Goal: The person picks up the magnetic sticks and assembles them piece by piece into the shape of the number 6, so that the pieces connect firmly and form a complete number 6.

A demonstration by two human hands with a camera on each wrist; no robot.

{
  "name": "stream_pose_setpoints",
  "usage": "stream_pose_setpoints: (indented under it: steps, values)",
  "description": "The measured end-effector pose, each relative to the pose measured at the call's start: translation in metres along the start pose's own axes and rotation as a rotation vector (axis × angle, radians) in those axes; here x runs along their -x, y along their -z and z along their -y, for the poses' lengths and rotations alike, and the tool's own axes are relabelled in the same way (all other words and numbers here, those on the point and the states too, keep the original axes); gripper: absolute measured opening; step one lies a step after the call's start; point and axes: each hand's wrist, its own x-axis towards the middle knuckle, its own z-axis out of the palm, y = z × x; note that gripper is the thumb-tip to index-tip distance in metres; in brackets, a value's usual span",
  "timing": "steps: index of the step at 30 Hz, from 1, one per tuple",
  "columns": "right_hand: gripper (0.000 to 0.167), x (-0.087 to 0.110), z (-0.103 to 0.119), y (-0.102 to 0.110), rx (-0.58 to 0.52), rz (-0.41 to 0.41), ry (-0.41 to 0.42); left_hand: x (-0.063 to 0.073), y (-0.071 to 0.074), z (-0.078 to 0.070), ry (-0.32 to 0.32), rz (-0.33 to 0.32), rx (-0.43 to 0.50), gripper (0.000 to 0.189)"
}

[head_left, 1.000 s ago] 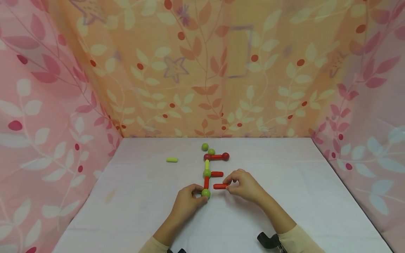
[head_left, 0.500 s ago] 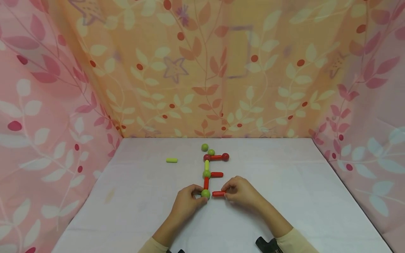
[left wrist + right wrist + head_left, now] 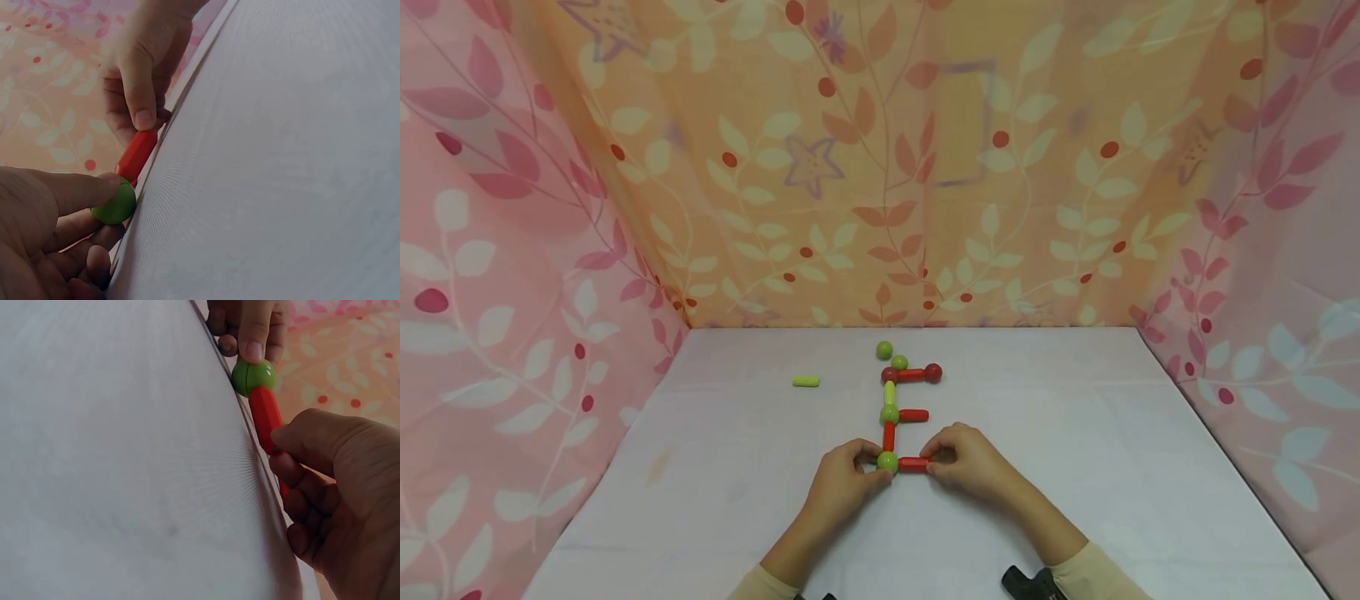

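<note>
Thumb and fingers of my left hand [image 3: 844,479] pinch the green ball [image 3: 887,462] at the near end of a ball-and-stick chain. My right hand [image 3: 973,458] pinches the outer end of a red stick [image 3: 913,464], whose other end meets that ball's right side. In both wrist views, ball [image 3: 253,376] and stick [image 3: 137,155] are end to end. From the held ball the chain runs away through a red stick [image 3: 889,436], a green ball [image 3: 889,414] with a red side stick [image 3: 914,415], and a yellow-green stick [image 3: 890,393] to a red ball [image 3: 889,376].
From that far red ball another red stick [image 3: 912,375] reaches right to a second red ball [image 3: 932,372]. Two green balls, one [image 3: 884,350] farther back and one [image 3: 899,362] beside the chain, lie behind. A loose yellow-green stick [image 3: 806,381] lies left on the white table [image 3: 700,500].
My right hand has brought the red stick nearer and left, from beside the chain to the green ball's right side. The left hand has stayed on the ball.
</note>
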Motion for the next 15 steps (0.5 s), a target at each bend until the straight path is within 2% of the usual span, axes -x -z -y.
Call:
stream_pose_setpoints:
  steps: [9, 15]
  values:
    - [0.015, -0.0003, -0.0022, -0.0015, 0.009, 0.006, 0.007, 0.0001, 0.0007, 0.0012, 0.000, -0.006, 0.014, 0.032]
    - [0.016, 0.0003, -0.0063, -0.0030, -0.009, 0.005, 0.008, -0.0018, 0.0037, 0.0005, 0.003, 0.036, 0.046, 0.032]
